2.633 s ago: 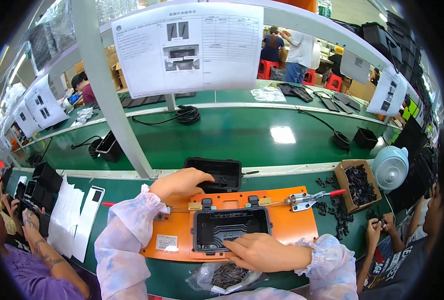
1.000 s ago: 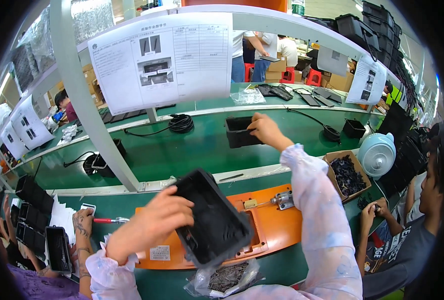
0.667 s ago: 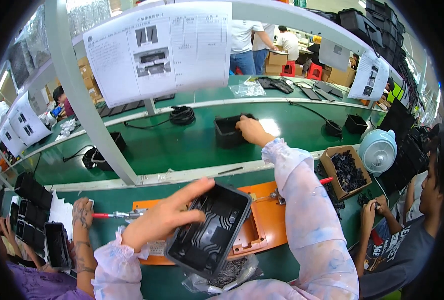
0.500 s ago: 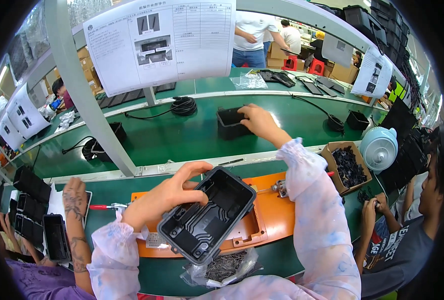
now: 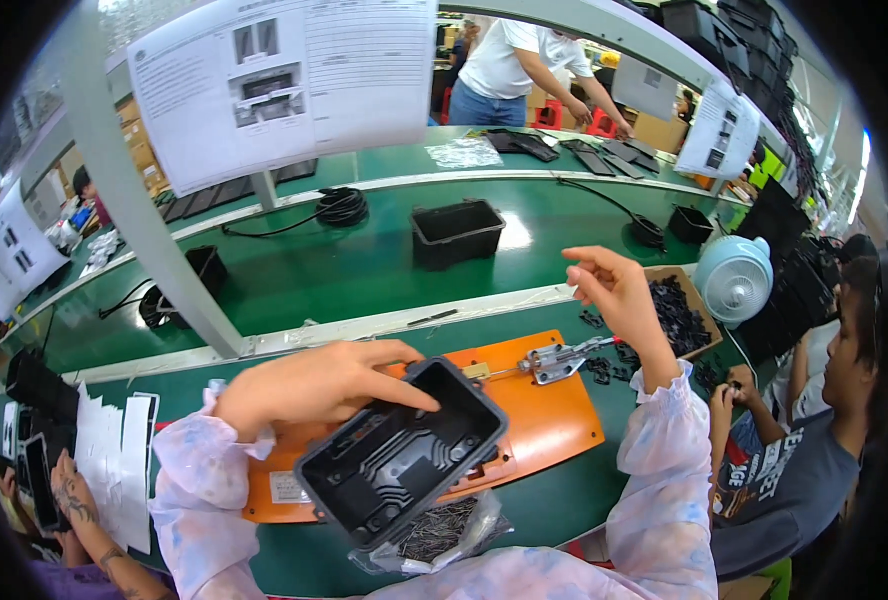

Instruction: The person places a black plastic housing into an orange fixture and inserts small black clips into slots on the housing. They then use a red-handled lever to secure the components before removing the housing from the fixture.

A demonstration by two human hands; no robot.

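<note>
My left hand [image 5: 309, 385] grips a black plastic housing [image 5: 404, 455] by its upper left rim and holds it tilted, open side up, over the orange jig plate [image 5: 554, 425]. My right hand [image 5: 614, 290] is raised above the right end of the jig with nothing in it, fingers loosely curled, near the metal toggle clamp [image 5: 554, 360]. A second black housing [image 5: 456, 232] stands on the green conveyor belt [image 5: 344, 265] beyond.
A cardboard box of small black parts [image 5: 679, 310] and a pale blue fan [image 5: 734, 280] stand at right. A clear bag of screws [image 5: 444, 530] lies by the near edge. White paper sheets [image 5: 114, 455] lie at left. Other people sit left and right.
My right hand has let go of the housing on the belt and drawn back toward the jig. My left hand has lowered and turned the black housing over the orange plate.
</note>
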